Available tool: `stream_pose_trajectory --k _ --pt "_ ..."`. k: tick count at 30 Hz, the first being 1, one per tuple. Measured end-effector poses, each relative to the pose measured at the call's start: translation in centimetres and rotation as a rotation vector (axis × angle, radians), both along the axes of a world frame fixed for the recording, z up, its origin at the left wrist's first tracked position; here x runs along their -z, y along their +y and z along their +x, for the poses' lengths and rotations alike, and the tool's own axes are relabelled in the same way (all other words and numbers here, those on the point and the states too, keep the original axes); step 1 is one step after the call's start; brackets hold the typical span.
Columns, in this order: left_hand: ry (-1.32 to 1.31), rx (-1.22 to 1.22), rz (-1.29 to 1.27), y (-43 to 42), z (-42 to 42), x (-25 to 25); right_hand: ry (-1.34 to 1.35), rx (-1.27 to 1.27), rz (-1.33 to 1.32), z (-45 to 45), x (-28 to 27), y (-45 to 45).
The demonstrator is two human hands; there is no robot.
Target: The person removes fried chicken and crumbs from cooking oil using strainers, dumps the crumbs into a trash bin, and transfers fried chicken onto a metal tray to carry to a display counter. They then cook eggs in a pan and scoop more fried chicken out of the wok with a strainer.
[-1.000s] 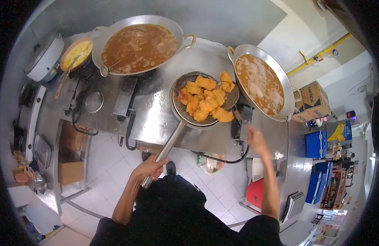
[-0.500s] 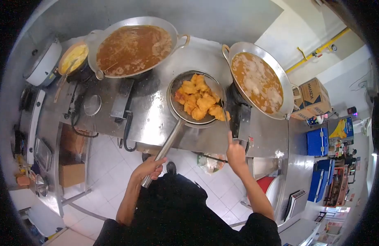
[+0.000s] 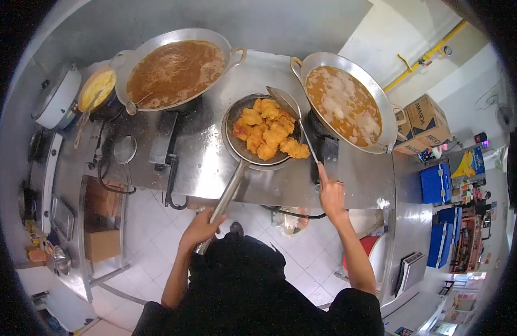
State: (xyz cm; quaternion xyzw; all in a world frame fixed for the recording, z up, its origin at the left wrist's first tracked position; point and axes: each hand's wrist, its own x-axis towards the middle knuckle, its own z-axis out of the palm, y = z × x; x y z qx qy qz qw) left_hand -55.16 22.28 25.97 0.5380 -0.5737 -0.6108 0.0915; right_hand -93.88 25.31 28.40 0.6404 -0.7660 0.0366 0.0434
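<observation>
Fried pieces [image 3: 264, 129] lie heaped in a round strainer [image 3: 232, 117] on the steel counter between two pans. My left hand [image 3: 201, 229] is closed round the strainer's long metal handle. In my right hand [image 3: 332, 196] is the thin handle of a skimmer [image 3: 284, 98], its round head resting at the strainer's upper right edge. One fried piece [image 3: 295, 148] hangs over the strainer's right rim. The left pan [image 3: 185, 35] holds brown bubbling oil; the right pan [image 3: 386, 112] holds oil with pale foam.
A pan of yellow batter [image 3: 103, 84] with a spoon in it stands at the left, beside a white cooker [image 3: 61, 96]. A small strainer [image 3: 125, 149] lies near the counter's left part. Cardboard boxes [image 3: 423, 126] and blue coolers [image 3: 436, 183] are at the right.
My right hand has come left and up with the skimmer, whose head has moved from over the fried pieces to the strainer's upper right edge. My left hand keeps its hold.
</observation>
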Motion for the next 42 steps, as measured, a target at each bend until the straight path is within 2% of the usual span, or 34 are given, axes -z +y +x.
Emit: stream_pose_trajectory --k 1,3,4,6,7,9,10,12,13,15,17,19,21,25,29,31,33,37,39,42 --pt "0.001 -0.002 0.001 0.5 0.3 0.1 0.001 -0.002 0.001 0.2 -0.1 0.4" --pt "-0.241 0.062 -0.360 1.0 1.1 0.1 -0.062 0.010 -0.045 0.7 -0.2 0.8" --pt "-0.243 0.063 -0.360 1.1 1.3 0.1 -0.064 0.011 -0.046 0.6 0.3 0.6" --pt "-0.309 0.091 -0.188 1.4 1.4 -1.1 -0.294 -0.024 -0.173 0.4 1.6 1.0" --pt "-0.310 0.102 -0.192 1.4 1.3 -1.1 -0.295 -0.013 -0.177 0.7 1.4 1.0" --pt "-0.302 0.096 -0.125 1.5 1.3 -1.2 -0.560 0.020 -0.239 2.3 1.0 1.2" --pt "-0.304 0.108 -0.126 1.4 1.4 -1.3 -0.562 0.032 -0.241 3.0 1.1 1.3" --pt "-0.194 0.102 -0.085 1.6 1.5 -1.2 -1.316 0.100 -0.270 4.4 1.3 1.7" --pt "-0.194 0.108 -0.077 1.6 1.5 -1.0 -1.315 0.109 -0.266 5.6 0.1 2.1" --pt "0.042 0.105 0.137 1.4 2.0 -0.6 -1.968 0.476 -0.119 8.2 -3.2 3.1" --pt "0.089 0.118 0.192 1.2 3.2 0.1 -1.943 0.459 -0.122 9.7 -2.4 5.0" --pt "0.183 -0.085 0.140 1.4 4.8 1.9 -1.936 0.543 -0.125 11.3 -2.5 7.4" --pt "0.219 -0.213 0.204 1.8 6.4 1.9 -1.852 0.637 -0.128 12.7 -3.5 10.1" --pt "-0.010 -0.381 0.194 3.1 9.5 5.1 -1.774 0.799 -0.180 13.7 -2.9 15.9" --pt "-0.150 -0.339 0.151 4.3 11.7 7.3 -1.638 0.963 -0.250 13.4 -1.8 17.6" --pt "-0.187 -0.319 0.152 4.2 11.9 7.6 -1.593 0.971 -0.270 12.3 -0.8 16.3" --pt "-0.153 -0.309 0.163 3.8 11.9 7.8 -1.696 0.899 -0.241 11.3 -0.8 13.9" --pt "-0.066 -0.290 0.107 2.8 12.1 7.1 -1.734 0.803 -0.280 13.0 -2.3 8.3" --pt "0.003 -0.369 0.189 2.4 12.2 7.7 -1.753 0.745 -0.252 13.2 -1.7 6.6" --pt "-0.024 -0.355 0.176 2.1 12.4 7.4 -1.705 0.677 -0.219 13.7 0.7 4.6"
